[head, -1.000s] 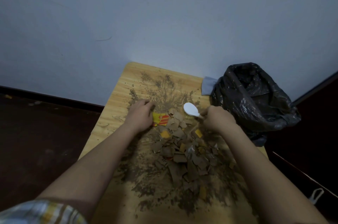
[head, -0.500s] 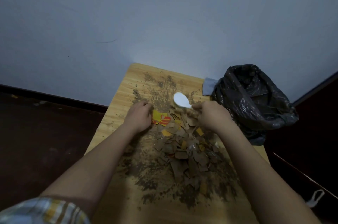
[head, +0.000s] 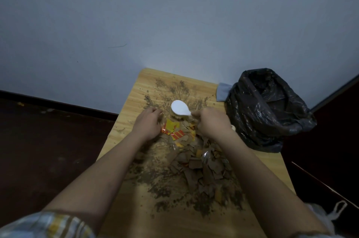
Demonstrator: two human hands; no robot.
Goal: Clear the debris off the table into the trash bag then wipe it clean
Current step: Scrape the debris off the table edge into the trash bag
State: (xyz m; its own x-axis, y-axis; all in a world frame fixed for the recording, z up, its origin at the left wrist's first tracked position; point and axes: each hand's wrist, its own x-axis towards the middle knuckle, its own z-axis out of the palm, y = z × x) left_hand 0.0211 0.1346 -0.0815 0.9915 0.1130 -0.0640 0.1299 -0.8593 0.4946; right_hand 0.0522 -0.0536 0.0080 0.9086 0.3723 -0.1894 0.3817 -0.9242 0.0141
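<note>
I'm pinching the white spoon in the right hand, its handle running left-right. The left hand is cupping, holding nothing, against the debris, which is lying nearer me; the trash bag is sitting right.

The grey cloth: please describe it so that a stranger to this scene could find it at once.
Start at the wooden table and go to its far right corner, where the black trash bag sits. The grey cloth shows just left of the bag, partly hidden by it. It is smooth and pale, unlike the brown debris.
</note>
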